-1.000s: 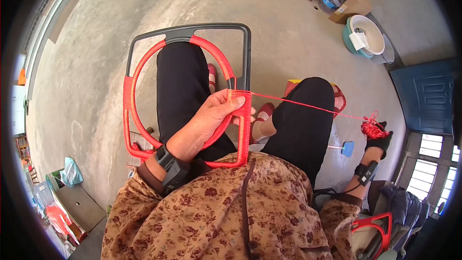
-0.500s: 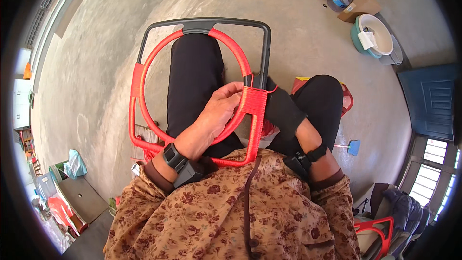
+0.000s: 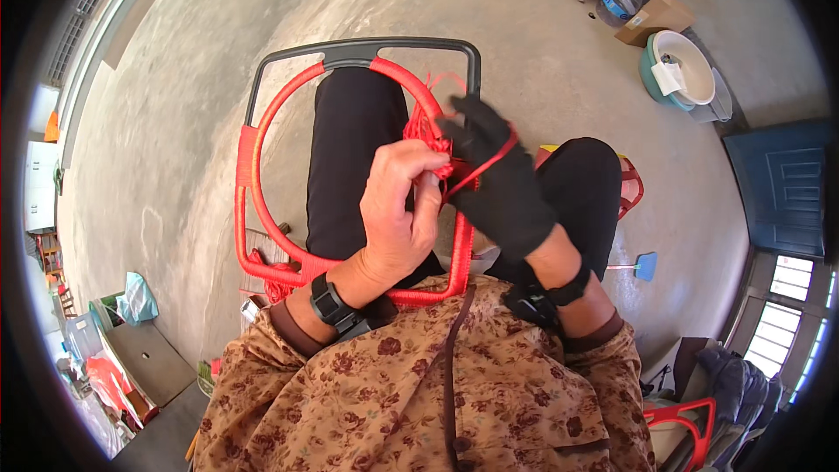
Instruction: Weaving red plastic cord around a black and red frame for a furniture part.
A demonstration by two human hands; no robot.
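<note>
A black frame (image 3: 297, 51) with a ring inside rests across my lap, its ring and lower sides wrapped in red cord (image 3: 259, 177). My left hand (image 3: 399, 201) is bare and closed, thumb against fingers, on a loose bunch of red cord (image 3: 423, 125) at the ring's right side. In a black glove, my right hand (image 3: 502, 183) is just beside it, at the frame's right bar. A taut red strand runs across the gloved hand and around its fingers, which are partly curled and slightly blurred. Both hands cover the wrapped joint there.
More red cord (image 3: 278, 280) hangs by the frame's lower left corner, near a small wooden stool (image 3: 266, 247). A red and yellow item (image 3: 629, 183) is beside my right knee. Basins (image 3: 686, 65) and a cardboard box (image 3: 655, 17) stand far right; a blue dustpan-like piece (image 3: 646, 267) lies on the floor.
My left hand has turned upward and now grips a bunch of red cord. My right hand has come out from behind the bar, with a strand across it. The frame has shifted slightly.
</note>
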